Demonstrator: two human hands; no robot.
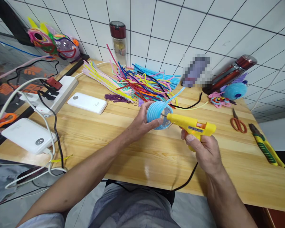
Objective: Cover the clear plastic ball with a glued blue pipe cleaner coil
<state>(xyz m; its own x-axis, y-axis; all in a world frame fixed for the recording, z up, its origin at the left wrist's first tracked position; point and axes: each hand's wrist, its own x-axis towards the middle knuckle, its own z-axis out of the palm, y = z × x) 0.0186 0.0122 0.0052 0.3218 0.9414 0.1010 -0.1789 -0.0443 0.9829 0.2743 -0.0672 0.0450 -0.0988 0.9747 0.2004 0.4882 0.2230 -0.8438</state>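
My left hand [144, 122] is wrapped round a ball [155, 114] wound with light blue pipe cleaner; a clear, bare patch shows on its right side. One loose blue pipe cleaner end [177, 96] sticks up from it to the upper right. In my right hand [205, 148] is a yellow hot glue gun [190, 123], its nozzle pointing left at the bare patch. Whether the tip touches the ball I cannot tell. Behind the ball lies a heap of coloured pipe cleaners [144, 83].
Scissors [238, 122] and pliers [266, 145] lie at the right. A red flask [237, 71] and a blue fuzzy figure [235, 91] stand behind them. White power banks [87, 103] and a power strip [59, 95] with cables occupy the left. A glass bottle [118, 47] stands by the wall.
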